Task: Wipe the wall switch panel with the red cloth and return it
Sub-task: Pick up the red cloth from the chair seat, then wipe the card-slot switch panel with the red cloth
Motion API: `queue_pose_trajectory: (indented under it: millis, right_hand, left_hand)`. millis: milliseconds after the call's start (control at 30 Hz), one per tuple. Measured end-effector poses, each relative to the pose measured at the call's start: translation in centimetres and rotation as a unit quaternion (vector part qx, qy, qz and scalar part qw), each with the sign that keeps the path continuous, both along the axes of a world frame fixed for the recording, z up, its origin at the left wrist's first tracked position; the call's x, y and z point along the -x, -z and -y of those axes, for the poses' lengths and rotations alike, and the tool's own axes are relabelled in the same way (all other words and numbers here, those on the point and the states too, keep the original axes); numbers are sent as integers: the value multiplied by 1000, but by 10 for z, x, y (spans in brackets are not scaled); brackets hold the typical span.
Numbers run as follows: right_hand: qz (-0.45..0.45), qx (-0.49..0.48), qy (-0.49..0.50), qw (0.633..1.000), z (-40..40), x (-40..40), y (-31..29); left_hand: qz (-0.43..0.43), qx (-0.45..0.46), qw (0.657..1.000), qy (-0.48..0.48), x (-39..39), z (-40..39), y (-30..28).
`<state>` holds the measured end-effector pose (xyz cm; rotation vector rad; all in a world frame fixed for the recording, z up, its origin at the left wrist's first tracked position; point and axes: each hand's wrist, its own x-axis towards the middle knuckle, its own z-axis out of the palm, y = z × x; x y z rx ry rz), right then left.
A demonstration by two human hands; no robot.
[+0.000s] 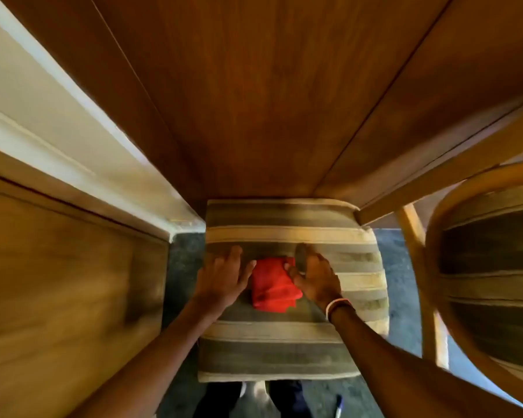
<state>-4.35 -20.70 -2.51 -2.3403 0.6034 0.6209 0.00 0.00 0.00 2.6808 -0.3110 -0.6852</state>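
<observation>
Two spread hands, left hand (222,277) and right hand (316,277), flank one folded red cloth (274,286) on one striped cushion (284,348).

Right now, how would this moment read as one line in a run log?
red cloth folded on striped chair cushion | left hand open beside it | right hand touching its edge | switch panel unseen
</observation>
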Motion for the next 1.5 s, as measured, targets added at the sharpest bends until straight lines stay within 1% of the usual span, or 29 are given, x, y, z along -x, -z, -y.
queue_pose_trajectory:
  millis: [33,100,133,200,233,333,467,600,767,867,933,1000,1167,1267,1400,1500]
  right_hand:
    - [-14,-31,41,999,-2,6,20]
    - [-37,-88,131,987,-4,13,35]
    - [-52,-98,169,979,-6,15,42]
    - [-59,-135,211,966,-9,16,55]
    - [-53,-151,217,963,-9,15,60]
    - [-48,-194,228,953,-9,13,57]
    - [19,-223,224,949,-8,-4,28]
    - [113,-257,211,936,-9,-32,-30]
    - [231,-288,172,913,-7,-70,-128]
    - [314,-263,124,904,-4,-89,-195]
    - [374,-252,102,887,-6,-95,-242]
    - [411,-254,85,871,-8,-103,-275]
    - [539,-240,30,807,-22,-117,-389]
    - [601,-232,-7,765,-30,-123,-460]
    - [617,-292,-31,730,-47,-126,-538]
    - [632,-342,-38,695,-67,-126,-586]
  left_hand:
    - [-50,32,998,-29,5,2,22]
    - [-144,95,983,-68,11,8,35]
    - [-176,113,974,-90,14,11,42]
    - [-205,170,955,-133,20,16,57]
    - [-211,194,947,-147,22,17,63]
    - [-209,240,934,-162,22,17,54]
    - [-163,278,935,-147,4,14,29]
    - [-78,315,938,-122,-27,12,-21]
    - [37,331,939,-89,-63,11,-117]
    - [116,357,924,-73,-81,7,-184]
    - [164,373,910,-77,-86,3,-229]
    - [193,387,897,-84,-93,4,-260]
    - [302,435,844,-86,-98,-4,-368]
    - [370,457,803,-94,-98,-13,-431]
    - [477,453,747,-102,-89,-30,-497]
    - [580,406,700,-92,-83,-44,-541]
